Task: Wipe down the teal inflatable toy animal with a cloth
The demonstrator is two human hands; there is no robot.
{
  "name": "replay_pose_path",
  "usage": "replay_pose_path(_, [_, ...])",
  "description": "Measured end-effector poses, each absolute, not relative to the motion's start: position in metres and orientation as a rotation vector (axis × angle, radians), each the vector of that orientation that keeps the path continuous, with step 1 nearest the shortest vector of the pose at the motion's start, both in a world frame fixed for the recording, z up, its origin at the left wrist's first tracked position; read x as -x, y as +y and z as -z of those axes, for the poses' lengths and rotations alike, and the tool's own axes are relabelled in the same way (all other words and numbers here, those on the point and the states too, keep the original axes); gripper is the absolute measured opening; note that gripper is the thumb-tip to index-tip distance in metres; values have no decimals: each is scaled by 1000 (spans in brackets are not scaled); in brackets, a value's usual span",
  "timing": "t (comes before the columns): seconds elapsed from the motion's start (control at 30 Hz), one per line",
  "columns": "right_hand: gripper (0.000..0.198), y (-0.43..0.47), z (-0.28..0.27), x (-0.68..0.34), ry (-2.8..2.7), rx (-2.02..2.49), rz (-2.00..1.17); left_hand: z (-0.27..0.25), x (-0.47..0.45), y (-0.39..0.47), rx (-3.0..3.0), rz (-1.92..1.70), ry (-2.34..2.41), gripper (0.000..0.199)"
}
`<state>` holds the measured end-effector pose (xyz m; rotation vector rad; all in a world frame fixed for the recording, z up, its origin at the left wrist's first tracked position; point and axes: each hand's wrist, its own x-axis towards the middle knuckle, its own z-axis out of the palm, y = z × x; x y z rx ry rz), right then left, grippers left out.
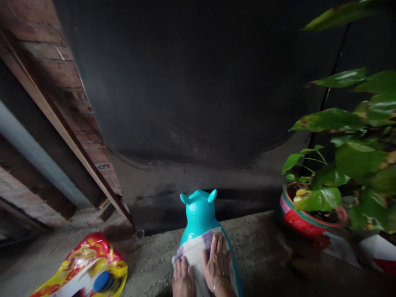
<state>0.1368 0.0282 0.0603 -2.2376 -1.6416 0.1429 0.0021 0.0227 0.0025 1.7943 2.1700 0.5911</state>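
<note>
Fingers (220, 247) of the right hand (216, 266) are spread flat and extended, pressed palm-down on a pale cloth (194, 251); nothing is gripped. Left hand (183, 280) is laid flat just beside it, fingers straight and together, also resting open on the same cloth, lower in frame and partly cut off by the bottom edge.

Cloth is draped over the back of a teal inflatable animal toy (199, 214), so both palms are borne by the toy through the fabric. Toy's long axis is run straight away from the person: the head with two small ears is pointed forward, beyond the fingertips, the body is under the hands. Right hand is placed farther up the back, nearer the head; left is nearer the tail end.

Toy is stood on a rough concrete ledge (262, 239). Well apart to the left, a red-and-yellow printed bag (89, 264) is laid on the ledge. To the right, a red basket pot (301, 220) with a leafy plant (355, 156) is seen, not touching the toy. Behind, a dark wall is seen.
</note>
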Motion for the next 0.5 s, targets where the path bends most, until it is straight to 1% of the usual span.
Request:
replay_pose_path(0.13, [68,56,-72,-143,-1726,2286,-215,-21,-13,40,-1756,-651,2106,67])
replay_pose_path(0.23, [69,62,-76,-143,-1744,2293,-187,-25,-15,44,-1738,-678,2090,67])
replay_pose_path(0.37, [67,60,-68,-141,-1708,2258,-141,-19,-7,49,-1769,-563,2067,64])
replay_pose_path(0.5, [65,46,-46,-140,-1676,2197,-128,-11,3,48,-1863,-432,2057,57])
